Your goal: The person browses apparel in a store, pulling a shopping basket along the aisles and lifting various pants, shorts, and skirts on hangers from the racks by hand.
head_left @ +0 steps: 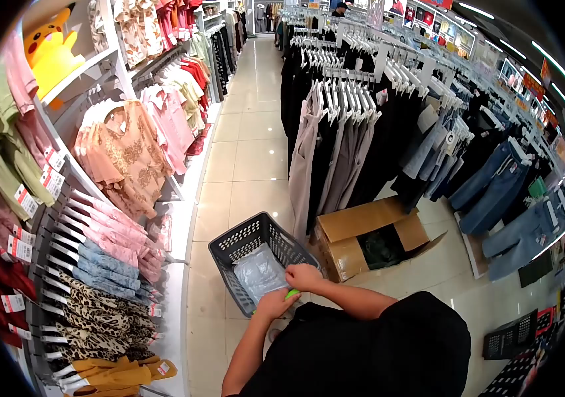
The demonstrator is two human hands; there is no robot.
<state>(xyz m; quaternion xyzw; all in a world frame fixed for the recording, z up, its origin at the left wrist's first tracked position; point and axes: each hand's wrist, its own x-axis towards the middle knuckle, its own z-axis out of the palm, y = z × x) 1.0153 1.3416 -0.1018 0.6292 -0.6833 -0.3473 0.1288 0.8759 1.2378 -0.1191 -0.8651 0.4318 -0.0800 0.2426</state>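
A dark grey plastic basket (281, 236) with perforated walls stands on the floor in front of me. Inside it lies a clear plastic-wrapped packet (256, 271), pale in colour. Over the basket's near right side, my left hand (276, 304) is closed around a narrow bright green piece (291, 293), which looks like a handle. My right hand (303, 278) is closed in a fist just above, against the same green piece. My fingers cover most of it.
Just right of the basket is an open cardboard box (345, 255) with dark contents. Racks of hanging trousers (342, 159) stand beyond. Along the left run wall shelves with hanging blouses (127, 149). A tiled aisle (236, 132) leads away ahead. Another dark basket (511, 337) sits at right.
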